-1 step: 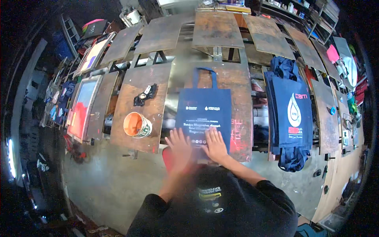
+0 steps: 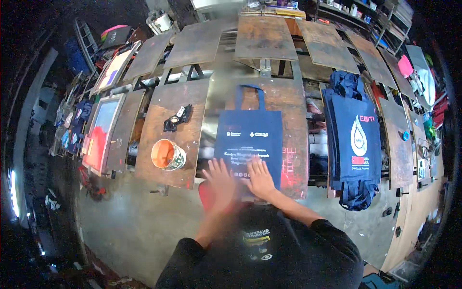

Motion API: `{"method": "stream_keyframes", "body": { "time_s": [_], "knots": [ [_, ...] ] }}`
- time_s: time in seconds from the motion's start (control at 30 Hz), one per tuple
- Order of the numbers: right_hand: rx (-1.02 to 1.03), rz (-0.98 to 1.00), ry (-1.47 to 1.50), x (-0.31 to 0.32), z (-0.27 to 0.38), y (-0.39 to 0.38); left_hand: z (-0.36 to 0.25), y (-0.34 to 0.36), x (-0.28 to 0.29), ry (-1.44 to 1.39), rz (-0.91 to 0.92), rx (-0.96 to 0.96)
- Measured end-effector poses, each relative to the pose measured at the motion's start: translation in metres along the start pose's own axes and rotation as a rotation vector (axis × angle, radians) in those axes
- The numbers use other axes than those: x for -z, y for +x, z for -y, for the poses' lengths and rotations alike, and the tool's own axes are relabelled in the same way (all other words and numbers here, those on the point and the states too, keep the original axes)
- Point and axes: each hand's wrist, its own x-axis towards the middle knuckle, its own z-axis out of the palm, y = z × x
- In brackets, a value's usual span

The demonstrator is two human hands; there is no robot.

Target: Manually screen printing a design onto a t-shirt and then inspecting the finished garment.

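A navy tote bag (image 2: 245,125) with white printing lies flat on a wooden board (image 2: 288,96), its straps stretched toward the back. My left hand (image 2: 219,183) is blurred, fingers spread, at the bag's lower left edge. My right hand (image 2: 260,178) rests on the bag's lower right part, fingers extended flat. Neither hand grips anything. Partly visible under my left hand is a red item (image 2: 206,196) I cannot make out.
The left board holds an orange-lined bucket (image 2: 167,155) and a black crumpled item (image 2: 177,119). A framed screen (image 2: 102,136) lies farther left. On the right board is a stack of navy bags (image 2: 351,139). More boards (image 2: 262,36) stand in the back row.
The view has shifted very slightly, with the boards and bag a little lower in the picture. My hands appear in much the same place on the bag.
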Motion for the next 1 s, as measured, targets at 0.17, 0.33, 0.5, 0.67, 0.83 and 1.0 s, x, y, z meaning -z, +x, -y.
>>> {"method": "stream_keyframes", "body": {
  "time_s": [0.17,0.33,0.5,0.67,0.83,1.0],
  "knots": [
    [0.159,0.0,0.03,-0.012,0.024,0.048,-0.011,0.006,0.013,0.062,0.17,-0.07],
    [0.182,0.071,0.112,-0.019,0.021,0.092,0.013,0.002,-0.018,0.041,0.458,-0.079],
    [0.377,0.084,-0.006,-0.039,-0.006,0.13,0.011,-0.012,-0.029,-0.065,0.22,-0.03],
    [0.371,0.186,-0.121,-0.032,-0.032,0.174,0.013,-0.014,-0.033,-0.153,0.177,0.047],
    [0.074,-0.031,-0.21,-0.043,-0.076,0.239,0.008,-0.007,-0.022,-0.259,0.141,0.055],
    [-0.21,-0.141,-0.252,-0.031,-0.07,0.246,0.007,-0.004,-0.018,-0.25,0.163,0.069]
  ]
}}
